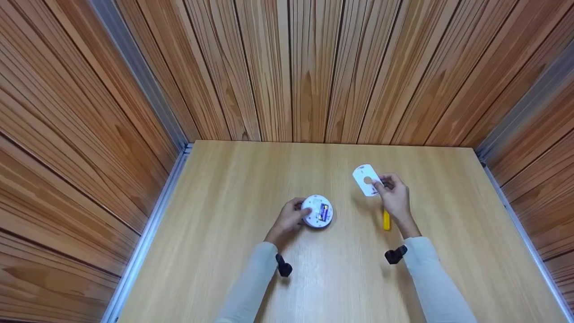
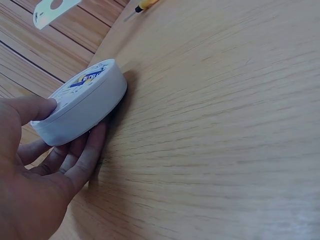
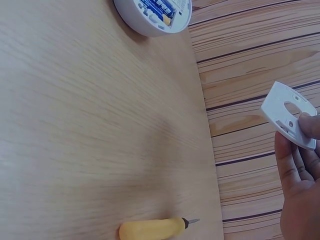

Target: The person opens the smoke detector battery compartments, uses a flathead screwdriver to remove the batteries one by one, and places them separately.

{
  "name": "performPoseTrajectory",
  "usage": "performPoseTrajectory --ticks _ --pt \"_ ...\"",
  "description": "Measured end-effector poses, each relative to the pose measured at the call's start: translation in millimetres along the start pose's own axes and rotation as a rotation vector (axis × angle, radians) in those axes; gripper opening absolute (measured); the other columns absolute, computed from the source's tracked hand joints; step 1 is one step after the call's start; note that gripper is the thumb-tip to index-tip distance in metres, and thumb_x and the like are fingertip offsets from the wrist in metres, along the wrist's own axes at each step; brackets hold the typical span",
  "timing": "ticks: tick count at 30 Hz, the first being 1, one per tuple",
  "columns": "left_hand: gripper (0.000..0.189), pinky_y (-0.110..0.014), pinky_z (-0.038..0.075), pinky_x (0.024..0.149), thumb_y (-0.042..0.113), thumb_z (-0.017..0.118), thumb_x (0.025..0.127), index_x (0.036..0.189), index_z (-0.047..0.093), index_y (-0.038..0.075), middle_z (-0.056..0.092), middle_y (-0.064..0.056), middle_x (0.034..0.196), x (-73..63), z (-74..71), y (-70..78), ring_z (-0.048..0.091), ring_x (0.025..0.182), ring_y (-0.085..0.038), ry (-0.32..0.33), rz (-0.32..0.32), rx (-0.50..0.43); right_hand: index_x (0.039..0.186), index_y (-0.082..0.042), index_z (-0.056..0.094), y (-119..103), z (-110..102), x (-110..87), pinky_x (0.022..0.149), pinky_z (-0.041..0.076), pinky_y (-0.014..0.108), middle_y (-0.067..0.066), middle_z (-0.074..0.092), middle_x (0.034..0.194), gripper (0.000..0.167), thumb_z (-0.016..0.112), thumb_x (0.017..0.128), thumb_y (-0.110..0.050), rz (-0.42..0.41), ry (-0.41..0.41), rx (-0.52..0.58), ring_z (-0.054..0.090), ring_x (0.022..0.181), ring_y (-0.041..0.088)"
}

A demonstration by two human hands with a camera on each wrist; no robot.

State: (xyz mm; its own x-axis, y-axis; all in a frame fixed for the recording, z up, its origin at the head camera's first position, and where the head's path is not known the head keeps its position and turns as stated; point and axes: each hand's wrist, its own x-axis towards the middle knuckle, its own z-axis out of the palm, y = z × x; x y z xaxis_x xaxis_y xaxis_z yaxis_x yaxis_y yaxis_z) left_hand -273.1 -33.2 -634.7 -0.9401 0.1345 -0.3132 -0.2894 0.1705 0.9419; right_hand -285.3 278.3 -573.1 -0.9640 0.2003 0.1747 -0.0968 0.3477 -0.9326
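A round white battery-powered device (image 1: 315,223), perhaps a smoke alarm, is held by my left hand (image 1: 287,220) near the middle of the table. The thumb lies on its upper face and the other fingers are underneath. Blue batteries (image 3: 160,10) sit in a recess on that face. Over to the right, my right hand (image 1: 395,199) pinches a flat white plate (image 1: 362,173) with a round hole, lifted above the table. Just below that hand lies a screwdriver (image 1: 386,220) with a yellow handle; its metal tip shows in the right wrist view.
The wooden table (image 1: 224,269) has metal rails (image 1: 148,233) along its sides. Plank walls (image 1: 309,72) stand at the back, left and right. Black wrist cameras (image 1: 284,266) are strapped at both sleeves.
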Motion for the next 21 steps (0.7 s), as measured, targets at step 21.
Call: performPoseTrajectory --ticks 21 --pt "0.043 -0.03 0.058 0.087 0.021 0.068 0.105 0.146 0.06 0.01 0.063 -0.01 0.132 0.5 -3.5 -1.6 0.067 0.109 -0.019 -0.017 -0.019 -0.016 0.127 0.004 0.062 2 -25 4.1 0.084 0.05 0.009 0.011 0.065 0.116 0.035 0.071 0.104 -0.021 0.032 0.053 -0.006 0.061 0.098 0.009"
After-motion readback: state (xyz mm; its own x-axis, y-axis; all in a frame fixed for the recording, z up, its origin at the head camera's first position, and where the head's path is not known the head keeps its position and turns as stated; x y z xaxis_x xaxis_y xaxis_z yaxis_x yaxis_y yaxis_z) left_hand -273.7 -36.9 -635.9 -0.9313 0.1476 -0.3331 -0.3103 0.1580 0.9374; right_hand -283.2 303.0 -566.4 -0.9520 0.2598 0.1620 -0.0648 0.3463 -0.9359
